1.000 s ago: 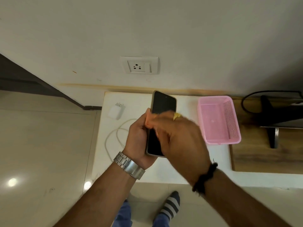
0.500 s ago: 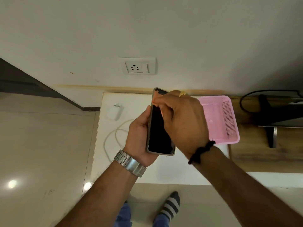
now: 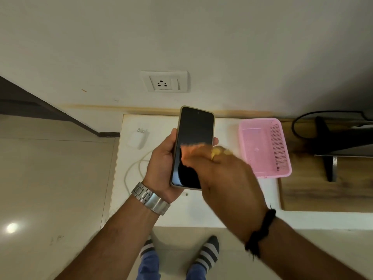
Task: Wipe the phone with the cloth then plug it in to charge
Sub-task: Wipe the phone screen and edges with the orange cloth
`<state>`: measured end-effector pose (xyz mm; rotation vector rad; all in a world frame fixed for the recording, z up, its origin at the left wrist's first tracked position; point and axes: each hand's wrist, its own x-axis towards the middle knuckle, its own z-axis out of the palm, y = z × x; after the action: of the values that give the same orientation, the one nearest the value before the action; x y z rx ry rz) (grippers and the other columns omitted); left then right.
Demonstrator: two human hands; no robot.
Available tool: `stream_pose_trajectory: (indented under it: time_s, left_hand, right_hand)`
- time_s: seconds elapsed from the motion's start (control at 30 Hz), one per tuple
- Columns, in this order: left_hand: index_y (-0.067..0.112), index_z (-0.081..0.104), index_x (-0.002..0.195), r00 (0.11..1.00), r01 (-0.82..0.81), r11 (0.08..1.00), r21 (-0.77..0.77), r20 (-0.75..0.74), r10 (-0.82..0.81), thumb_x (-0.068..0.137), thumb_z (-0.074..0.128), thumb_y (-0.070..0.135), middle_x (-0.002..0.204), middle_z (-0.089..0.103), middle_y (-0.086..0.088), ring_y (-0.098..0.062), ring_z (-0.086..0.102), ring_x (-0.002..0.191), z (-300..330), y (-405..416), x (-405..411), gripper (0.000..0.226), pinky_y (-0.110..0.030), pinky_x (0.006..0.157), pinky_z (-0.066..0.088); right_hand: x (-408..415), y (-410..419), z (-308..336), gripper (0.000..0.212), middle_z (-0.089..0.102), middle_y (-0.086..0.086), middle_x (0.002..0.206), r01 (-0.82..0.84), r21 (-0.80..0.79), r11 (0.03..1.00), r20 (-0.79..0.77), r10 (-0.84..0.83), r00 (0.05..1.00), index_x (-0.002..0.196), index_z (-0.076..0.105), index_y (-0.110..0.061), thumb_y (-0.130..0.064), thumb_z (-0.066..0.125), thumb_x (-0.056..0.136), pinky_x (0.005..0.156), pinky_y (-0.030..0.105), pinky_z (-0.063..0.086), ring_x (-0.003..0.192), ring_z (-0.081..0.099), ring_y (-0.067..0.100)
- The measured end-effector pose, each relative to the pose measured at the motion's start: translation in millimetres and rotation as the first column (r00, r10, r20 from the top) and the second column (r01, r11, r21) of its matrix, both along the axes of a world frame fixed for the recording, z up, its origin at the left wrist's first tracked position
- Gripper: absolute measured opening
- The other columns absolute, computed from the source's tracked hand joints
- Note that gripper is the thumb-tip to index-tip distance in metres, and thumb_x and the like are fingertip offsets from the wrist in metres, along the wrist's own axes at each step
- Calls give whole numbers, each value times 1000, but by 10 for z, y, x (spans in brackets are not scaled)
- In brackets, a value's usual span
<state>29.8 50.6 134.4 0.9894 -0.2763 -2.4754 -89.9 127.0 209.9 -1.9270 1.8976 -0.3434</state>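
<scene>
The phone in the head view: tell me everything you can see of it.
The dark-screened slab phone in a beige case is held roughly upright above the white tabletop, screen off and facing the camera, with a small camera dot near its top edge. The left hand grips its left edge and lower end, fingertips curling round the right edge. The blurred right hand presses an orange cloth on the screen's middle.

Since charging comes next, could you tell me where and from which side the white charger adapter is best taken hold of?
Take the white charger adapter by its two long flat sides, coming from above. It lies flat on the white table with its pins pointing toward the wall, so such a grip leaves the pins free for the wall socket.
</scene>
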Motion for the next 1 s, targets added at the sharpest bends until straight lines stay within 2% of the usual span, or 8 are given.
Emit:
stream_pose_trajectory:
  time_s: [0.13,0.23,0.43,0.57,0.67,0.77,0.93,1.0]
  left_hand:
    - [13,67,135,1000,-7,1000,-11,9,7,102,46,54,138,64,-17,-36,66,114,-34,64,-20,56,-48,96,56]
    - [16,72,126,1000,-16,999,-40,-17,16,104,41,52,125,71,-15,-36,71,102,-35,32,-54,52,-51,84,60]
    - [11,60,142,999,6,1000,-13,46,-5,105,35,57,148,56,-19,-38,54,134,-2,-100,-18,64,-50,117,40]
    - [17,79,113,999,-30,999,-42,17,30,107,37,50,110,78,-10,-27,76,93,15,-116,-68,54,-41,76,63]
    - [10,72,127,999,-39,999,-37,9,39,107,30,54,131,70,-19,-32,69,109,54,-182,-43,64,-47,93,60]
    - [10,59,141,999,-15,997,-73,47,18,106,23,58,139,64,-21,-34,64,110,36,-142,-25,70,-48,90,57]
    - [10,54,146,998,-41,998,-54,40,43,105,29,57,139,61,-26,-33,64,105,71,21,-142,67,-45,87,58]
    - [9,53,146,996,-84,995,-59,21,85,105,29,56,137,61,-26,-33,63,104,86,-21,-107,67,-45,85,58]
  right_hand:
    - [-274,-193,20,36,71,1,109,33,-76,997,-32,-36,999,113,71,-23,-29,40,94,80,37,58,97,67,24]
    - [-476,-476,0,28,69,3,100,155,-114,981,-33,-160,987,108,72,-18,-15,50,93,78,39,55,91,64,27]
    - [-130,-25,17,27,74,6,108,-39,-22,999,-27,39,999,111,74,-15,-14,54,92,86,40,60,98,71,27]
    - [-360,-367,57,49,72,8,106,94,-43,995,32,-92,995,109,73,-14,-31,30,94,82,44,58,96,67,30]
    - [-206,-78,-8,26,73,6,106,36,-1,999,-68,-36,997,115,71,-15,-11,56,94,85,40,59,94,70,26]
    - [-111,318,-158,41,77,13,95,43,96,994,56,-48,997,104,76,-1,0,90,66,71,46,63,81,76,26]
    - [129,241,-173,51,78,15,90,-14,-27,1000,101,17,995,94,77,1,-3,97,48,63,41,61,75,77,27]
    - [33,279,-193,47,75,15,109,-51,59,997,100,45,994,110,73,1,-6,90,66,82,46,60,93,75,30]
